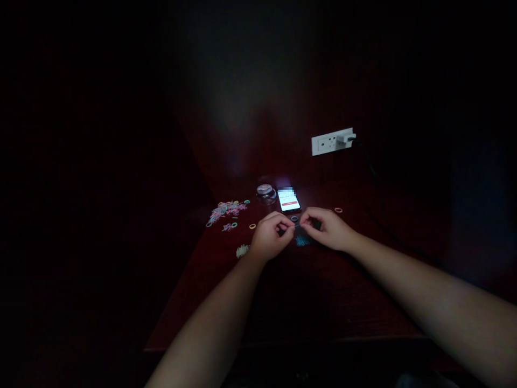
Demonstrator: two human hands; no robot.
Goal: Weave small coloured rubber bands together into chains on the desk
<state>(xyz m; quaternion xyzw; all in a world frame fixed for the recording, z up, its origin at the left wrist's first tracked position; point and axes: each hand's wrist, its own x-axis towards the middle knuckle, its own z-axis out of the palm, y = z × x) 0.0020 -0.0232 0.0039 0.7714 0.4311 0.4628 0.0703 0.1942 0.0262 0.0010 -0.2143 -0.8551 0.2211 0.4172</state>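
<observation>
Between the fingertips of both hands a thin, light bluish elastic band [297,225] is stretched. My left hand [271,233] pinches one end of it, and my right hand [324,227] pinches the other. Just below the fingers lies a small heap of blue elastic bands [302,241], partly covered by my right hand. A pale yellow heap of bands [242,250] sits beside my left wrist. Farther left is a larger pile of mixed-colour bands [226,211]. A single greyish band [294,219] rests just beyond the fingertips.
A lit phone [288,200] leans or lies behind the hands, next to a lidded clear jar [265,194]. Single bands lie apart, one yellow [252,227] and one reddish [338,210]. A wall socket [332,142] holds a plug with a dark cable. The dark red table [194,307] ends near me.
</observation>
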